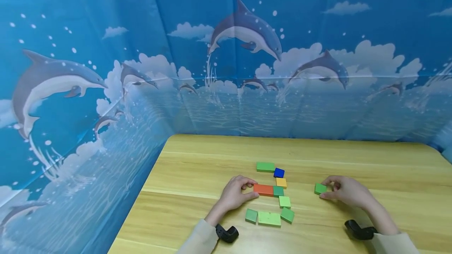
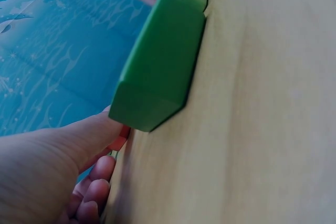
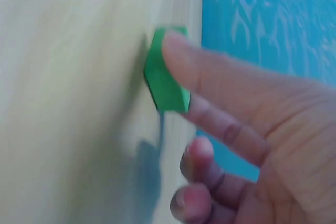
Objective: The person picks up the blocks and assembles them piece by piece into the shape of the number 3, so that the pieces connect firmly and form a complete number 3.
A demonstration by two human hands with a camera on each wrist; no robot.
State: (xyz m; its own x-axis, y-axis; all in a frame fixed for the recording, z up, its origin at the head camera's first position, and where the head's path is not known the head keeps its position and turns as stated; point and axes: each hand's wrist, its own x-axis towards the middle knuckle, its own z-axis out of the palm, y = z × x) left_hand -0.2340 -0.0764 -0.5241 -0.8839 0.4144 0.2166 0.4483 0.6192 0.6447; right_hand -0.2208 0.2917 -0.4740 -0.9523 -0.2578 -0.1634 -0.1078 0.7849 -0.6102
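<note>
My left hand (image 1: 234, 192) holds the left end of a red block (image 1: 263, 190) between thumb and index finger, flat on the table. A dark green block (image 1: 278, 191) touches the red one's right end. To the right, my right hand (image 1: 347, 191) pinches a small green block (image 1: 320, 189) between thumb and fingers, apart from the others. In the right wrist view the thumb covers part of this green block (image 3: 164, 87). A green block (image 2: 157, 61) looms large in the left wrist view, hiding most of the red block (image 2: 119, 139).
Behind the red block lie a long green block (image 1: 265, 167), a blue block (image 1: 279, 172) and a yellow one (image 1: 281, 183). Nearer stand several light green blocks, including a long one (image 1: 269, 219). A dolphin-printed curtain (image 1: 226, 108) borders the wooden table (image 1: 183, 167).
</note>
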